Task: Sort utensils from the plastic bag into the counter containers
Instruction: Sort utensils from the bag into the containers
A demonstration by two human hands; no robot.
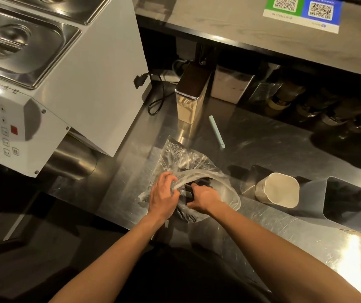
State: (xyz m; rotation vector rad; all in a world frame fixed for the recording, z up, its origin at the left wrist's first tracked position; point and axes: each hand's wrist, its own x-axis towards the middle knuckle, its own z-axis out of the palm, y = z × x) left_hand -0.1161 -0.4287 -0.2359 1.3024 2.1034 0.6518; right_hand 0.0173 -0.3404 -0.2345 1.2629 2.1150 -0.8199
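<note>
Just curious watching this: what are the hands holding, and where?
The left hand grips the plastic bag at its opening; the right hand reaches inside, closing on dark utensils.

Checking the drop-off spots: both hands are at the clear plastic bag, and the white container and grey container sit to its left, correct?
Not quite. The head view shows the white container and grey container to the right of the clear plastic bag; both hands are at it.
</note>
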